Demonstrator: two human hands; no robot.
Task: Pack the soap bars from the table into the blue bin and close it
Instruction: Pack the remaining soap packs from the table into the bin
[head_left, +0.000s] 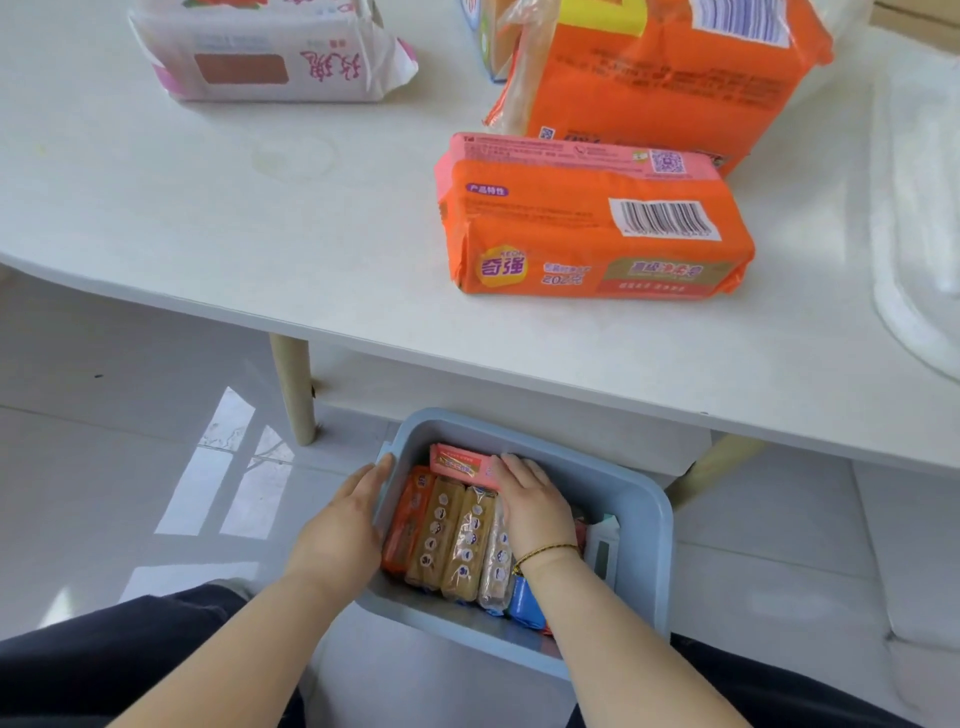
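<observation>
The blue bin (647, 525) sits on the floor under the table's near edge, open, with several wrapped soap bars (452, 535) standing side by side in it. My left hand (345, 525) grips the bin's left wall. My right hand (530, 499) reaches inside, fingers resting on a pink soap bar (460, 462) lying at the bin's far end. On the white table (208, 234) lie an orange soap pack (592, 228), a larger orange pack (670, 78) behind it, and a white-and-pink soap pack (270, 52) at the far left.
A translucent white lid (914, 218) lies at the table's right edge. Wooden table legs (296, 389) stand left and right of the bin. My dark-trousered knees frame the bin on the glossy grey floor.
</observation>
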